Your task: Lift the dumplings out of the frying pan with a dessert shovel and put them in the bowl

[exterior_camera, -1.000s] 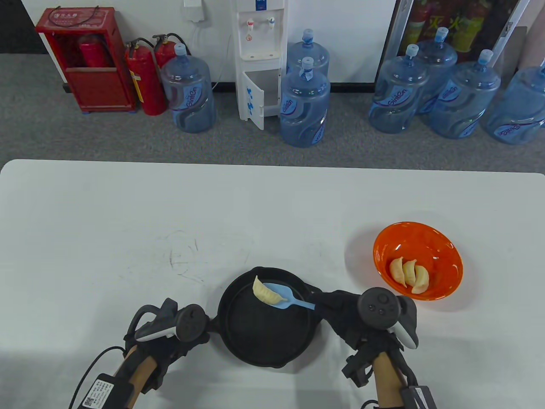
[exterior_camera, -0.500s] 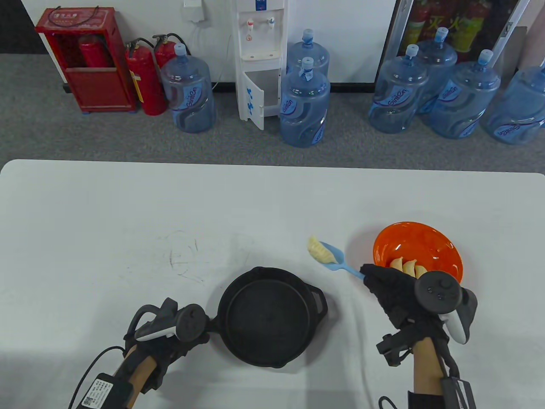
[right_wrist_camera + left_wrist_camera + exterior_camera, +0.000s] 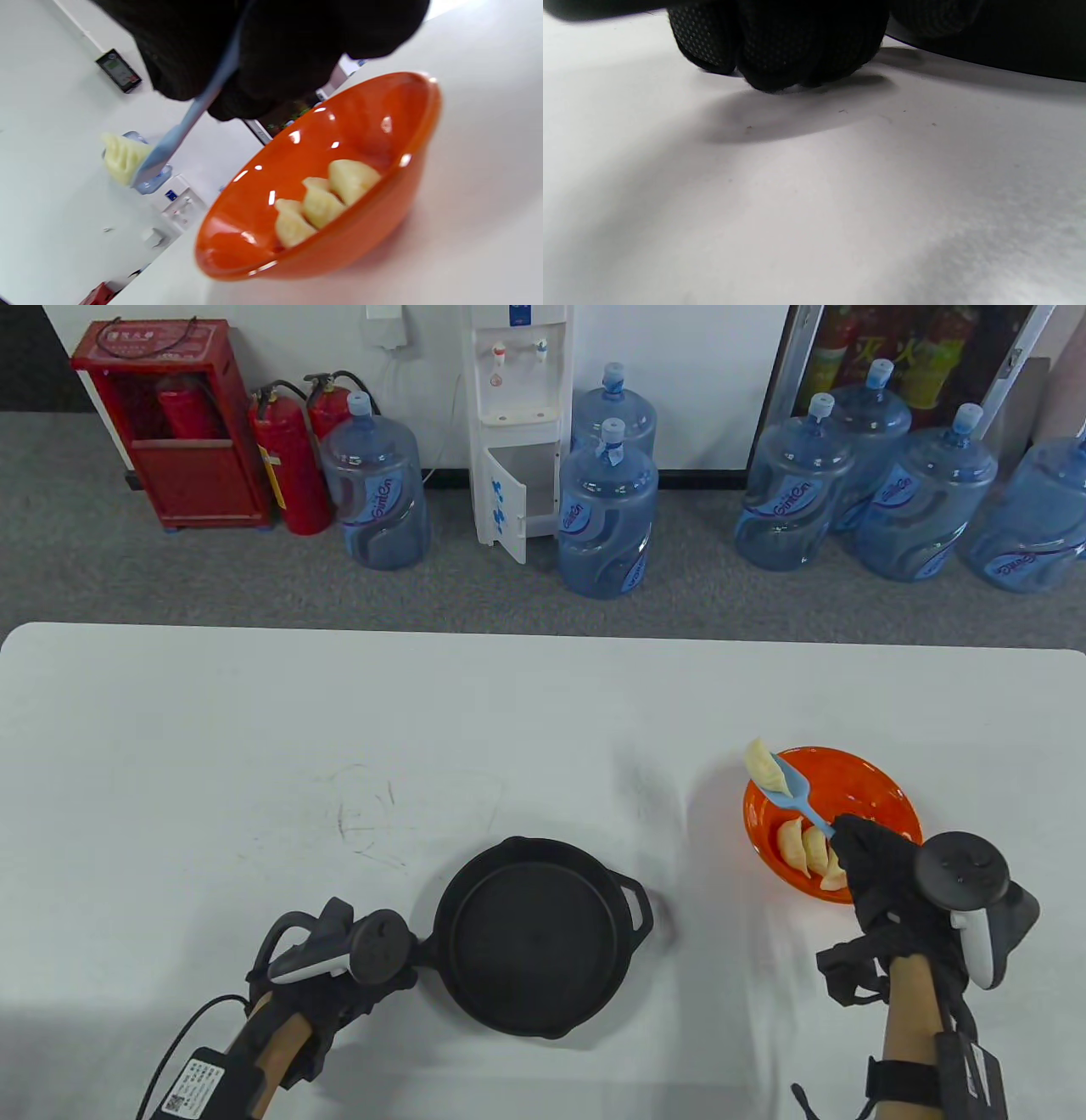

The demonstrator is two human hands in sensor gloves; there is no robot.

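Note:
My right hand (image 3: 874,861) grips the handle of a light blue dessert shovel (image 3: 802,799) (image 3: 186,123). A pale dumpling (image 3: 766,768) (image 3: 121,157) lies on its blade, raised over the left rim of the orange bowl (image 3: 891,793) (image 3: 373,114). Three dumplings (image 3: 810,853) (image 3: 322,203) lie side by side in the bowl. The black frying pan (image 3: 534,937) stands at the front middle with nothing in it. My left hand (image 3: 365,976) holds the pan's handle; its curled gloved fingers (image 3: 780,46) rest on the table in the left wrist view.
The white table (image 3: 254,746) stretches wide behind and left of the pan, with faint scribble marks (image 3: 373,814). On the floor beyond it stand water bottles (image 3: 607,509), a dispenser (image 3: 517,424) and red fire extinguishers (image 3: 288,462).
My right hand has carried the shovel with the dumpling out of the pan and rightward, from mid-table to over the bowl's left rim. The pan and left hand stayed put.

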